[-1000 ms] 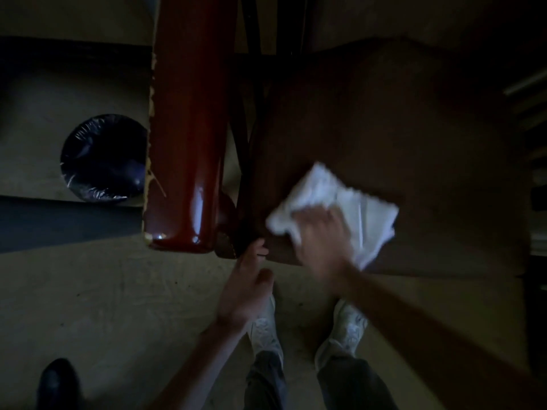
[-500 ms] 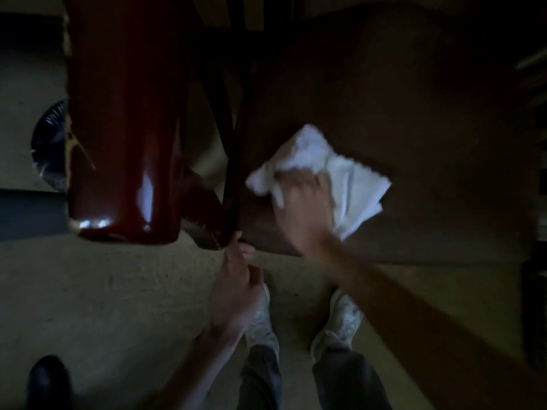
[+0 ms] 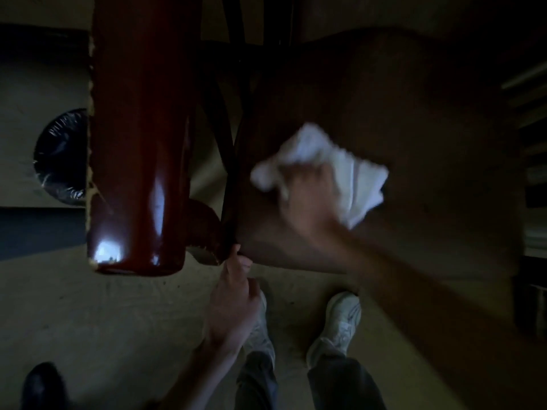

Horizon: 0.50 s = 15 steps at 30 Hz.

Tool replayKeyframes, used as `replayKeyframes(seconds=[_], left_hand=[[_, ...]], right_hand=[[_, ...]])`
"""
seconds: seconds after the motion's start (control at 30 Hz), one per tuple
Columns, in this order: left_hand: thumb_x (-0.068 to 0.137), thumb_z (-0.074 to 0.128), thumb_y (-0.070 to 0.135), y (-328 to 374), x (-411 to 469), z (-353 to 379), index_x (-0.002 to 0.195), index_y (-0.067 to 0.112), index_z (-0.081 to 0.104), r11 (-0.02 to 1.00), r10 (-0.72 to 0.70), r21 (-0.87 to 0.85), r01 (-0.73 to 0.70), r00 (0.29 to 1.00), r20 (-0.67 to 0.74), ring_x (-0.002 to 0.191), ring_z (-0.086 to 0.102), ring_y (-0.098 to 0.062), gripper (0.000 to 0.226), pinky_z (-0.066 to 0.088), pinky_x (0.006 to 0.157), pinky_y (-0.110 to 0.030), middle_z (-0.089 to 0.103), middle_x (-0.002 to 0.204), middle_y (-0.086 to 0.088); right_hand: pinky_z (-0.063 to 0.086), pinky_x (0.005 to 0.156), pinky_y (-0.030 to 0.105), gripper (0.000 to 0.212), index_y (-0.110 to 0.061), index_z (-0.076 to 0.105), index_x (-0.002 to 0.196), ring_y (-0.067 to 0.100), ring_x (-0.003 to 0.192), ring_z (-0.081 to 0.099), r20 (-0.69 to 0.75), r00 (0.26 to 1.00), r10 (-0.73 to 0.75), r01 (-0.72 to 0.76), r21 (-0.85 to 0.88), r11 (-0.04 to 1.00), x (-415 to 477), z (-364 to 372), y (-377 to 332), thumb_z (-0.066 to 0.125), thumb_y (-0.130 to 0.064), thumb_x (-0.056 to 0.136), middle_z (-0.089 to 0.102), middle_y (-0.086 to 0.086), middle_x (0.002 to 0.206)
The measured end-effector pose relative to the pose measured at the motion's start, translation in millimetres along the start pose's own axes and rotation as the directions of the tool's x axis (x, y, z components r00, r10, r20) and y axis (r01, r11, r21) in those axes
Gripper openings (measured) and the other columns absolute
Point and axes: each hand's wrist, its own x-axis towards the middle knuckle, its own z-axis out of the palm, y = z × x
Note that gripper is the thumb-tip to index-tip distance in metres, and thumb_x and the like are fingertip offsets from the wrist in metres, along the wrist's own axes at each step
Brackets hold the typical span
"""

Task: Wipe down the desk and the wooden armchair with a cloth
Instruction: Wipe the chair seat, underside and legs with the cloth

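On my feed: shiny red armrest [image 3: 139,143], then the left hand [image 3: 233,300], fingers curled, pinching the front corner of the armchair [image 3: 414,113]. The right hand [image 3: 307,202] lies on the white cloth [image 3: 355,176] on the seat, cloth poking out past its fingers. It's too blurry to call the grip.

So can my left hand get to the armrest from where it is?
Probably yes. The left hand holds the seat at its front corner, close beside the near end of the armrest, and nothing shows in the way. It would need to let go first.
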Motion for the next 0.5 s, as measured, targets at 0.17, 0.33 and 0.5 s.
replayKeyframes(seconds=[0.17,0.33,0.5], left_hand=[[0.090,0.048,0.006,4,1,-3,0.149,0.013,0.027,1.000,-0.028,0.004,0.028,0.997,0.066,0.117,0.058,-0.029,0.062,0.047,0.090,-0.039,0.056,0.135,-0.007],[0.091,0.047,0.008,8,4,-5,0.147,0.016,0.028,0.999,0.014,0.029,-0.015,0.998,0.054,0.106,0.062,-0.028,0.060,0.048,0.079,-0.037,0.056,0.131,0.000],[0.091,0.048,0.004,0,3,0,0.149,0.015,0.024,0.997,0.066,0.034,-0.067,0.997,0.039,0.100,0.062,-0.017,0.063,0.046,0.073,-0.029,0.052,0.115,0.012]], right_hand=[[0.033,0.094,0.037,0.025,-0.019,0.071,0.096,0.020,0.093,0.065,0.174,0.939,-0.297,0.327,-0.182,0.927,-101,40,-1,0.064,-0.030,0.075,0.071,-0.001,0.094],[0.021,0.100,0.041,0.033,-0.020,0.064,0.114,0.025,0.113,0.055,0.117,0.929,-0.350,0.363,-0.113,0.925,-40,24,11,0.059,-0.024,0.081,0.065,0.002,0.116],[0.031,0.098,0.044,0.026,-0.019,0.065,0.108,0.028,0.106,0.058,-0.133,0.991,-0.013,0.008,-0.039,0.999,49,-10,6,0.050,-0.025,0.087,0.069,0.005,0.108]])
